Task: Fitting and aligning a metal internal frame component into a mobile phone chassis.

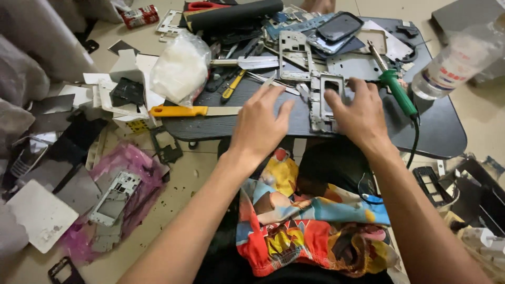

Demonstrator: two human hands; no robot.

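at the near edge of the dark work board (421, 131), a grey phone frame (329, 100) lies flat, and everything else is placed from it. the right hand (360, 113) rests on the frame's right side, fingers spread over its upper edge, pressing rather than gripping; nothing is closed in it. the left hand (260, 123) lies just left of the frame, fingers loose and extended on the board, empty and not touching the frame.

as a judgement, steadying such a thin frame goes best with flat, even finger pressure near its corners, so it does not flex or slide on the board, and with the other hand kept close to catch small parts.

just right of the frame lies a green-handled soldering iron (397, 92), its cord running off the board's edge. left of the frame sits a yellow-handled knife (192, 111). beyond the frame are more frames and a dark phone (339, 26).

containers: a clear plastic bottle (457, 60) far right of the frame, contents unclear; a white plastic bag (179, 68) to the upper left, knotted and full of something pale; a pink bag (126, 184) on the floor to the lower left, with phone parts lying on it.
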